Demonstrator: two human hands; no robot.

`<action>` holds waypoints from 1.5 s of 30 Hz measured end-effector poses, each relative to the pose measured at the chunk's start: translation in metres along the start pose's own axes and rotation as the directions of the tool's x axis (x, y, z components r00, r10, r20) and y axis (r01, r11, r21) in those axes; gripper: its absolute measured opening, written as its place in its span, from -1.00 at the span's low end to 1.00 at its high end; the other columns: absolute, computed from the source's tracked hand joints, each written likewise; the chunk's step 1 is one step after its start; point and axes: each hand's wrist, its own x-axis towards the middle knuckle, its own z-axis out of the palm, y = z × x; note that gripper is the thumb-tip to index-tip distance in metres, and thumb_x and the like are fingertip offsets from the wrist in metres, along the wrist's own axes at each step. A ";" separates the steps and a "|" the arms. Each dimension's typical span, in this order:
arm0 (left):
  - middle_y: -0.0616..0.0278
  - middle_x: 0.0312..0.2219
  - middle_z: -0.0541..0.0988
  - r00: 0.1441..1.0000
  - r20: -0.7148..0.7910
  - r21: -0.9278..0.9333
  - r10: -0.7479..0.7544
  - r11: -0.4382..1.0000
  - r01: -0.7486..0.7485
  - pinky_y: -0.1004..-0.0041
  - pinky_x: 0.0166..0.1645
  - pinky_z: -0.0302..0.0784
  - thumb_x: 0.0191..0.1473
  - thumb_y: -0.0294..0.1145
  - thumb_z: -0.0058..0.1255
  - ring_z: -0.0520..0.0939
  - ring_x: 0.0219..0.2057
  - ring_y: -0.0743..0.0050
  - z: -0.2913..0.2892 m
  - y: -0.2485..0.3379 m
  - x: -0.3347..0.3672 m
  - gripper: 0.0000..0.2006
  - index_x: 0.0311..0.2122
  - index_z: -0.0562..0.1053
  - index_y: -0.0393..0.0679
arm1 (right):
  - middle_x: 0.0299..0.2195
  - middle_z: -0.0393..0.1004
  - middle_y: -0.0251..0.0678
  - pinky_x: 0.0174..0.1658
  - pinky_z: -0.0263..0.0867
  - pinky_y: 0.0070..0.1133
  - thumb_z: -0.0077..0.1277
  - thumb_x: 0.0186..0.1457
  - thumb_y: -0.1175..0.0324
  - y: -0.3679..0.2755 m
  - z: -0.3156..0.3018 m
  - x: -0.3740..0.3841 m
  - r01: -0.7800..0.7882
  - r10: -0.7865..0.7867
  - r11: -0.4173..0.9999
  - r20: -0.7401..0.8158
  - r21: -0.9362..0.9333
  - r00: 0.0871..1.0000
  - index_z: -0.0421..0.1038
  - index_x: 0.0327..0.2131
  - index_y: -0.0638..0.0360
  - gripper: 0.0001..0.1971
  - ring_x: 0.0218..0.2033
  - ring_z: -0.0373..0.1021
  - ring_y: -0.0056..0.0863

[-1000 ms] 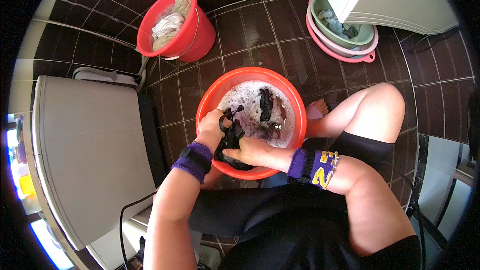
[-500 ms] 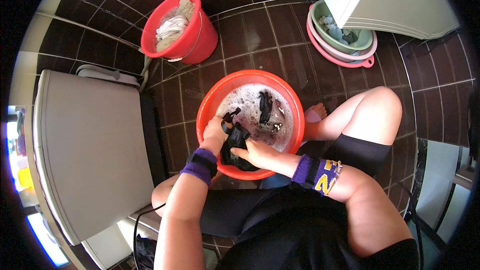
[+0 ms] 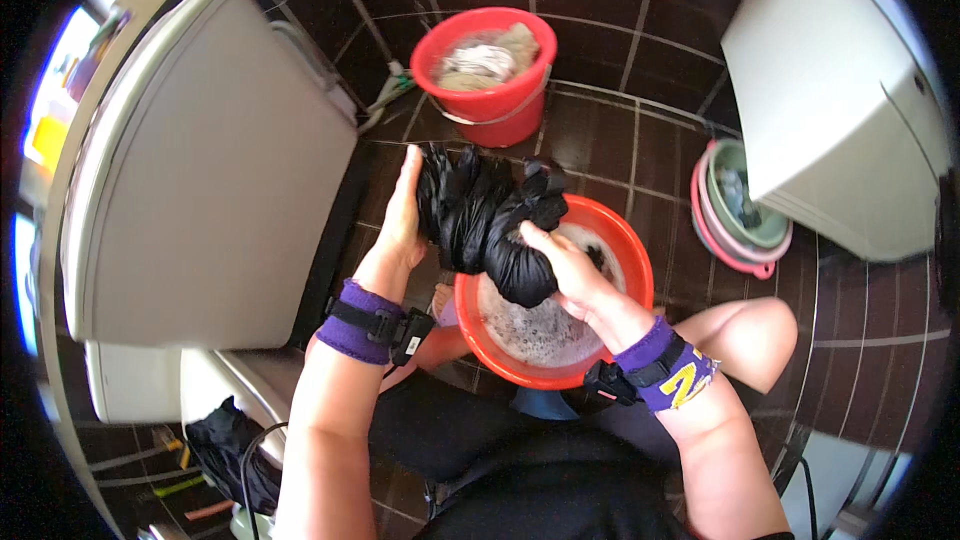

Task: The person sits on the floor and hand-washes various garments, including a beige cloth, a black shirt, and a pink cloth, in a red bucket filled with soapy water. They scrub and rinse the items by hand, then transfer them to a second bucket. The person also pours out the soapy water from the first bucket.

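Note:
A wet, bunched black garment (image 3: 485, 210) is raised between my two hands, over the far left part of an orange-red basin (image 3: 642, 265). My left hand (image 3: 405, 215) holds its left end, and the cloth hides most of its fingers. At the garment's lower right, my right hand (image 3: 575, 275) grips the folds, with the thumb lying over the cloth. Foamy, greyish water (image 3: 540, 330) fills the basin below. Another dark piece of cloth (image 3: 596, 256) shows in the foam beside my right hand.
Beyond the basin stands a red bucket (image 3: 505, 125) with pale cloth inside. Stacked green and pink basins (image 3: 770, 230) sit at the right, under a white cabinet-like appliance (image 3: 830, 110). A large grey-white appliance (image 3: 210, 170) rises on the left. Dark tiles cover floor and wall.
Both hands have lifted the black garment up out of the basin, where it was down at the near left side. The head view has shifted, so everything sits differently in the picture.

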 end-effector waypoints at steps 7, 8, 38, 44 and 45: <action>0.14 0.10 0.34 0.920 -0.146 0.006 0.364 0.930 -0.367 0.11 0.15 0.26 0.12 0.26 -0.30 0.34 0.12 0.22 -0.049 0.083 -0.106 -0.31 0.19 0.18 -0.07 | -0.17 0.48 -0.27 -0.10 0.39 -0.55 -0.14 0.22 0.15 -0.028 0.134 0.039 -0.019 0.035 0.994 0.163 -0.104 0.986 0.29 -0.01 0.27 -0.59 -0.22 0.47 -0.52; 0.15 0.06 0.34 0.855 -0.304 0.057 0.420 0.904 -0.424 0.13 0.10 0.31 0.11 0.13 -0.14 0.37 0.08 0.23 -0.052 0.089 -0.125 -0.34 0.19 0.12 -0.07 | -0.14 0.46 -0.27 -0.09 0.39 -0.54 -0.12 0.21 0.15 -0.025 0.153 0.043 -0.034 0.059 0.991 0.189 -0.133 0.980 0.27 0.00 0.27 -0.58 -0.20 0.46 -0.52; -0.28 0.23 -0.16 -0.220 -0.440 0.496 0.870 0.440 0.749 -0.02 0.28 -0.22 -0.15 -0.08 0.23 -0.13 0.26 -0.32 -0.201 0.018 -0.540 -0.12 0.27 0.03 0.10 | -0.07 0.41 -0.15 -0.08 0.35 -0.58 0.05 0.10 0.31 0.204 0.422 -0.023 0.310 0.613 0.626 0.697 -0.715 0.372 0.22 0.09 0.30 -0.50 -0.13 0.40 -0.50; -0.07 0.26 -0.10 -0.005 -0.287 0.709 0.958 0.215 0.671 0.03 0.29 -0.20 -0.10 -0.23 0.18 -0.13 0.28 -0.15 -0.137 0.051 -0.471 -0.31 0.18 0.22 0.01 | -0.03 0.34 -0.11 -0.16 0.41 -0.55 0.03 0.12 0.31 0.084 0.358 0.042 0.136 0.309 0.795 0.588 -0.591 0.747 0.20 0.11 0.18 -0.51 -0.15 0.40 -0.44; -0.10 0.25 -0.09 0.052 -0.281 0.767 0.958 0.191 0.613 0.01 0.28 -0.19 -0.12 -0.24 0.20 -0.13 0.28 -0.17 -0.132 0.052 -0.455 -0.31 0.17 0.23 -0.01 | -0.04 0.34 -0.13 -0.16 0.41 -0.55 0.02 0.13 0.31 0.069 0.338 0.053 0.119 0.275 0.805 0.543 -0.582 0.794 0.20 0.11 0.18 -0.51 -0.15 0.39 -0.45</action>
